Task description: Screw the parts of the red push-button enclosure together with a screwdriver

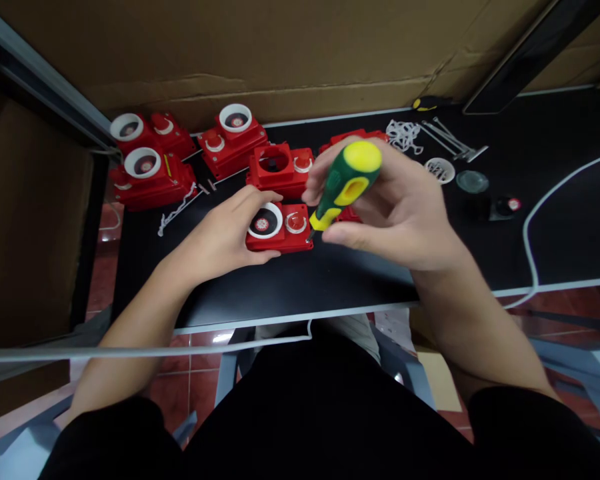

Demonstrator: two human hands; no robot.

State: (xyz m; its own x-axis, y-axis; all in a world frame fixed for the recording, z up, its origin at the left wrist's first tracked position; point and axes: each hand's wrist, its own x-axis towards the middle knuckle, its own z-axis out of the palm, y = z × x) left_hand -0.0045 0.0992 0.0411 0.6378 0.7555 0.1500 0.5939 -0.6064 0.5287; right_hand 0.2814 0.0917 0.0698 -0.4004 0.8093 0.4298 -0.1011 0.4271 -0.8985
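My left hand (233,237) wraps round the left end of a red alarm unit (295,244), which lies on the black table (290,290). This unit has a white-rimmed round horn and a small red dome with a white ring. My right hand (400,207) grips a green and yellow screwdriver (347,183), tilted with its butt toward me. The screwdriver's tip meets the unit's near right corner, by what looks like a screw. Just behind stands another red housing (280,175), with an open round hole. Part of one more red piece (349,215) shows beneath my right hand.
Several finished-looking red units (147,177) stand at the back left. To the right lie white rings (404,135), metal rods (453,141), a small white cup (439,171), a clear disc (473,181) and a black part (503,208). A white cable (530,247) crosses the table's right side.
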